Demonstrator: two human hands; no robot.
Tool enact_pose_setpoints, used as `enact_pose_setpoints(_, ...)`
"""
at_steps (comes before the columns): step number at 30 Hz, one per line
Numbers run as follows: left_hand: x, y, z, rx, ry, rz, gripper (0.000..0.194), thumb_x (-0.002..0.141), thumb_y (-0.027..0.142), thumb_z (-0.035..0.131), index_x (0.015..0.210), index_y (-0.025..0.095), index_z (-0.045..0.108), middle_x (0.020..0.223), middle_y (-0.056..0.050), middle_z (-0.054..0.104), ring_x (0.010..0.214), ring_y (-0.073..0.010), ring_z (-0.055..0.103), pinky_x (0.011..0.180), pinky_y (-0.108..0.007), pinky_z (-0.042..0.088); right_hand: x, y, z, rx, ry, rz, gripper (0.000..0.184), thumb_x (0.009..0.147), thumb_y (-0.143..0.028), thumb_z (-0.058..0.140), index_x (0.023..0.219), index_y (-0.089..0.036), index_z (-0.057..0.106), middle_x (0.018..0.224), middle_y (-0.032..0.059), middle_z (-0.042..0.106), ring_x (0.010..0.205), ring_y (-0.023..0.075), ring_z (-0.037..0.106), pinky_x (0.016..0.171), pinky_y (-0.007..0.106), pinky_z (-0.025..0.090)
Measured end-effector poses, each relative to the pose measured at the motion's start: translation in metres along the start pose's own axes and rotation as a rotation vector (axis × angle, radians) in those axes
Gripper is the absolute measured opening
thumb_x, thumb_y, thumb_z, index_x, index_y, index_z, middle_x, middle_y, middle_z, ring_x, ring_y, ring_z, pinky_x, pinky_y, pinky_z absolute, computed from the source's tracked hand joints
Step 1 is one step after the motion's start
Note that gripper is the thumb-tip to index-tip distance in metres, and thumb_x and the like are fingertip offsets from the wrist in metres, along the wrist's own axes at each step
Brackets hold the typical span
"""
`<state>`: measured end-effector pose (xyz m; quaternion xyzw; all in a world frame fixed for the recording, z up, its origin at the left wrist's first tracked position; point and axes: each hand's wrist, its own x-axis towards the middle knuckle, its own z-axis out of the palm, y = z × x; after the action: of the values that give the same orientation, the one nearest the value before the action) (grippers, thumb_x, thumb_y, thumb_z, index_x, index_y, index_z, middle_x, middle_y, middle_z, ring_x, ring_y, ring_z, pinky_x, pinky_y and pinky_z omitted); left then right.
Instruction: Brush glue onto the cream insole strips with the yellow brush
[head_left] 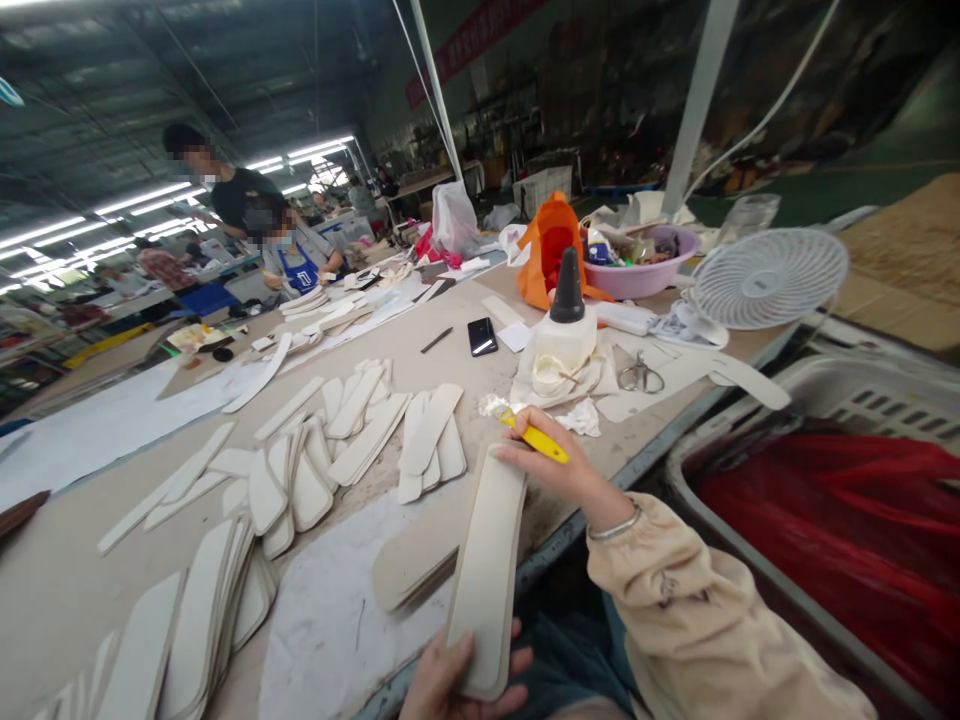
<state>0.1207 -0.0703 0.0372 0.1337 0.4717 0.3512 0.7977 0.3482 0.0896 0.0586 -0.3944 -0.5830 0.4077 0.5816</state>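
A long pale strip (pixel 487 560) with rounded ends, apparently layered, is tilted over the table's near edge. Its lower end lies in my left hand (pixel 457 670), thumb on top and fingers beneath. My right hand (pixel 551 460) grips a yellow-handled brush (pixel 544 442) while its fingertips touch the strip's upper end. The brush's tip points toward a white smear (pixel 493 405) on the table. Just left of the strip, a small stack of similar pieces (pixel 412 555) rests on a white sheet (pixel 322 610).
Many pale pieces (pixel 285 480) lie in piles at left. Behind the brush stand a black-capped glue bottle (pixel 568 320), a phone (pixel 482 337), an orange bag (pixel 551 250) and a purple basin (pixel 641 275). A fan (pixel 769 278) and a grey crate (pixel 847 390) are at right. Co-workers (pixel 289 250) work across.
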Motion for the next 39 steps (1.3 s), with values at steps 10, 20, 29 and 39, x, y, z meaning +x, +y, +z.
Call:
enact_pose_setpoints(10, -0.005, -0.004, 0.016, 0.12, 0.056, 0.064, 0.041, 0.078, 0.031, 0.07, 0.111, 0.008, 0.059, 0.112, -0.021, 0.067, 0.094, -0.0338, 0.068, 0.062, -0.031, 0.061, 0.003, 0.01, 0.002, -0.068, -0.015, 0.012, 0.029, 0.073, -0.034, 0.071, 0.081, -0.023, 0.045, 0.077, -0.0039, 0.051, 0.07, 0.0142, 0.047, 0.066, 0.027, 0.039)
enact_pose_setpoints(20, 0.005, -0.013, 0.004, 0.07, 0.09, 0.049, 0.041, 0.07, 0.028, 0.079, 0.102, 0.008, 0.063, 0.105, -0.019, 0.07, 0.091, -0.0346, 0.069, 0.061, -0.033, 0.062, 0.002, 0.007, 0.004, -0.078, 0.009, 0.023, 0.028, 0.074, -0.039, 0.068, 0.082, -0.023, 0.048, 0.084, -0.0022, 0.056, 0.081, 0.0169, 0.055, 0.075, 0.029, 0.044)
enact_pose_setpoints(29, 0.01, -0.018, 0.003, 0.008, 0.119, 0.093, 0.038, 0.072, 0.025, 0.077, 0.102, 0.008, 0.061, 0.102, -0.018, 0.071, 0.09, -0.0336, 0.07, 0.062, -0.033, 0.062, -0.003, 0.023, 0.015, -0.313, -0.029, -0.013, 0.021, 0.078, -0.028, 0.064, 0.089, -0.024, 0.047, 0.096, 0.0017, 0.065, 0.086, 0.0196, 0.061, 0.081, 0.033, 0.044)
enact_pose_setpoints(39, 0.01, -0.019, 0.007, -0.015, 0.195, 0.098, 0.045, 0.073, 0.026, 0.076, 0.109, 0.01, 0.056, 0.101, -0.016, 0.07, 0.091, -0.0336, 0.069, 0.061, -0.031, 0.061, -0.02, 0.025, 0.038, -0.681, -0.257, -0.241, 0.028, 0.079, -0.042, 0.068, 0.096, -0.023, 0.054, 0.113, 0.0109, 0.063, 0.134, 0.0295, 0.036, 0.107, 0.052, 0.03)
